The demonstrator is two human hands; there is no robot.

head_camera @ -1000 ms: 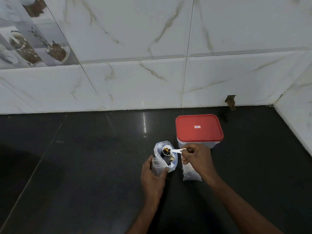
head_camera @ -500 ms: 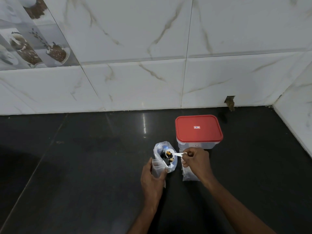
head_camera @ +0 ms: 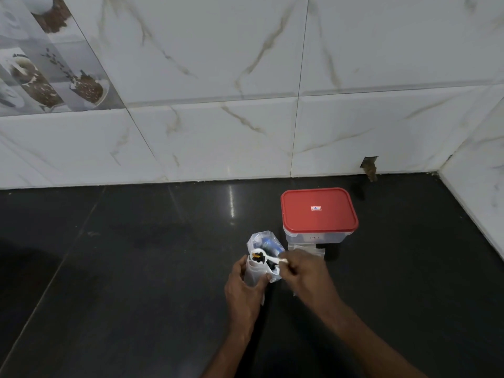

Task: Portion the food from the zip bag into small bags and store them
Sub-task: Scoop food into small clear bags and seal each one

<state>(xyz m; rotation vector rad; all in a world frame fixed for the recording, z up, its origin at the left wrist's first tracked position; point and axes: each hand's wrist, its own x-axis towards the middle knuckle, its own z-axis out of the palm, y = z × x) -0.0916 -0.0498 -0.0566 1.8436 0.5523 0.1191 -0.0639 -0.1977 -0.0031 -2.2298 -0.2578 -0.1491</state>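
The right hand (head_camera: 305,274) covers the handle end of the scoop (head_camera: 270,259), whose food (head_camera: 257,258) is too small to identify.

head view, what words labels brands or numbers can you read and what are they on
No text can be read.
Label on the red lid: red, white and blue, too blurred to read.
Mark on the clear container wall: too small to read.

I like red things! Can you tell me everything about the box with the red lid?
The box is a rounded rectangle of clear plastic, with a red lid closed on top and a tiny label in the lid's middle. It stands flat on the black counter near the tiled wall. Nobody holds it.
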